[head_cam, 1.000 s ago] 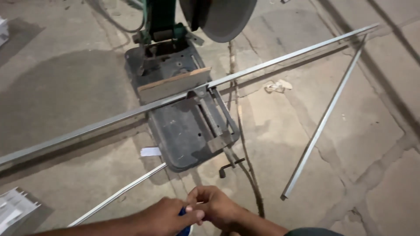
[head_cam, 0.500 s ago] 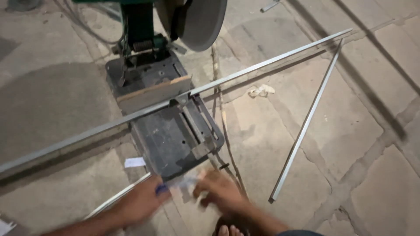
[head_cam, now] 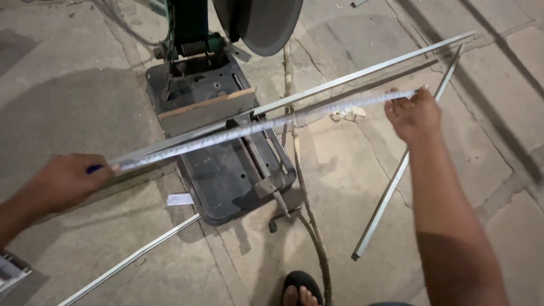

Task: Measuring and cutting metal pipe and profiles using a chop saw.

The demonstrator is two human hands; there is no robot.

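1. Both hands have spread apart from lower centre, stretching a tape measure point(head_cam: 255, 127).
2. Left hand point(head_cam: 65, 181) grips its case, apparently; right hand point(head_cam: 413, 113) pinches the tip.
3. Its long axis runs lower left to upper right, just beside the metal bar point(head_cam: 362, 72) on the chop saw point(head_cam: 221, 141).

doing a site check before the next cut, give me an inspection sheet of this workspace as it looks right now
surface: concrete floor, cracked and dusty.
job's things: measuring tape stretched between both hands above a long metal bar that lies across the chop saw; saw blade raised.
clutter: loose metal bar on the right, another bar lower left, crumpled scrap, white slip.
hands: left hand holds the tape case end; right hand pinches the tape's far end.
cables: cord runs past the saw toward a sandalled foot.
surroundings: nothing seen.
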